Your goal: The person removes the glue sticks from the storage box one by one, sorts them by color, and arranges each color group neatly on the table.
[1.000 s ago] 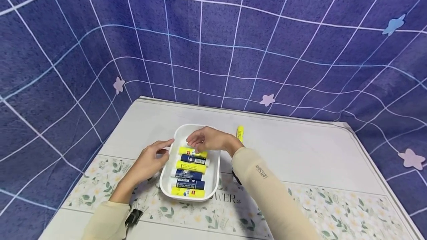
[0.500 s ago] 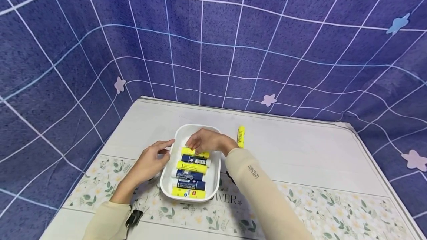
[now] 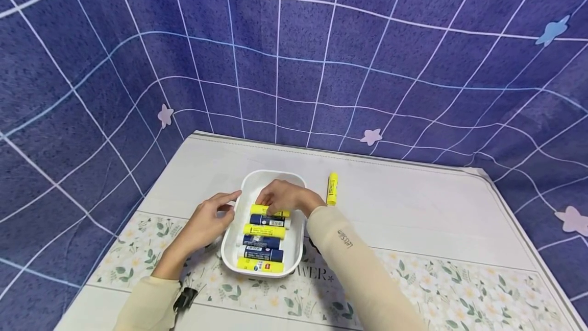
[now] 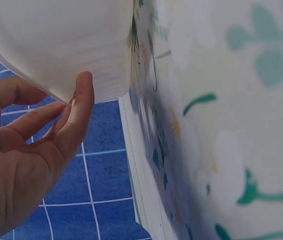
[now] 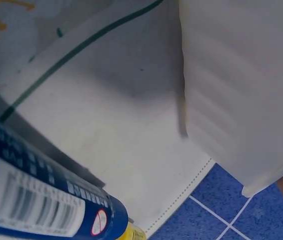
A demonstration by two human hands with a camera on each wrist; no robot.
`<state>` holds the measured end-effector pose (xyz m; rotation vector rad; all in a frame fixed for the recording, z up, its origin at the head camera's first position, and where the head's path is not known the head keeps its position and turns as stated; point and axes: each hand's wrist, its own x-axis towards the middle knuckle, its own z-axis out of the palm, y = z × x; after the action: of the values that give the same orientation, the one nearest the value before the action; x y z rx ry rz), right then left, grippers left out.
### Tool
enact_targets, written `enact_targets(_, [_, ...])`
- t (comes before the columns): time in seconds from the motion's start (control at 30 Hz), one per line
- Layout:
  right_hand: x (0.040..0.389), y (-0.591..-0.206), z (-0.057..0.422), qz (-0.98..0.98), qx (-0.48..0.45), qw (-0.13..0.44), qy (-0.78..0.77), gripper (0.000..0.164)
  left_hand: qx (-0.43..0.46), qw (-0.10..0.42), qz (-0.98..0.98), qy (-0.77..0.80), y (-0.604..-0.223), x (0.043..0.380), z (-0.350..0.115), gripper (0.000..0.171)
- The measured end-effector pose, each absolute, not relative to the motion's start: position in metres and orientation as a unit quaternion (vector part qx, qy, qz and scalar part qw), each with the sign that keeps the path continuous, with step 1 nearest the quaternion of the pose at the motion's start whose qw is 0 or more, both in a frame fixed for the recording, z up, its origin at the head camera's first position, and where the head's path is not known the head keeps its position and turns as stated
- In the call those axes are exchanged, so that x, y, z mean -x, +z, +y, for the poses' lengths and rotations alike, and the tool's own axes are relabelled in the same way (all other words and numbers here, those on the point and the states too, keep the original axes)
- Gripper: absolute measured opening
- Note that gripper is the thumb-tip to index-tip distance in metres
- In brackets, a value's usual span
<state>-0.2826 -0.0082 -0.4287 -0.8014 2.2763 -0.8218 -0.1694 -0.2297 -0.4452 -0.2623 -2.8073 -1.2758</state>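
In the head view, a white tray [image 3: 294, 258] holds several yellow and dark blue glue sticks lying crosswise in a column. My right hand [image 3: 284, 195] reaches in over the right rim and pinches the farthest yellow glue stick [image 3: 278, 213]; its fingers partly cover that stick. Just below lies a blue glue stick [image 3: 264, 219]. At the tray's left side, my left hand [image 3: 209, 221] touches the outer edge with relaxed fingers. The left wrist view shows its fingers [image 4: 84, 90] against the tray's outside [image 4: 104, 75]. The right wrist view hides most of the right hand.
A yellow glue stick [image 3: 332, 189] lies on the white table right of the tray. In the right wrist view, a blue glue stick [image 5: 41, 195] with a barcode is outside the tray wall [image 5: 241, 95]. A blue star-patterned cloth [image 3: 294, 80] rises behind the table.
My right hand has lowered slightly onto the farthest yellow glue stick, which has shifted a little to the right. The left hand stays at the tray's edge.
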Motion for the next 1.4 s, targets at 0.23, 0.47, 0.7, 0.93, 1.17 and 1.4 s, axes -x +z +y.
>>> enact_targets(0.23, [0.280, -0.432, -0.007, 0.854, 0.296, 0.289, -0.316, 0.030, 0.083, 0.014, -0.908, -0.411, -0.445, 0.170, -0.228, 0.049])
enact_targets(0.47, [0.279, -0.432, -0.004, 0.845, 0.304, 0.262, -0.354, 0.033, 0.083, 0.010, -0.911, -0.405, -0.445, 0.168, -0.229, 0.049])
enact_targets(0.7, [0.278, -0.419, 0.006, 0.814, 0.245, 0.226, -0.476, 0.035, 0.084, 0.013, -0.912, -0.401, -0.445, 0.166, -0.230, 0.049])
enact_targets(0.93, [0.280, -0.405, 0.018, 0.775, 0.143, 0.176, -0.590, 0.037, 0.072, 0.018, -0.916, -0.394, -0.445, 0.161, -0.233, 0.049])
enact_targets(1.17, [0.290, -0.398, 0.049, 0.735, 0.041, 0.061, -0.674, 0.039, 0.092, 0.027, -0.911, -0.402, -0.444, 0.165, -0.231, 0.049])
enact_targets(1.4, [0.297, -0.397, 0.084, 0.719, -0.064, -0.018, -0.692, 0.037, 0.092, 0.033, -0.911, -0.401, -0.444, 0.170, -0.228, 0.049])
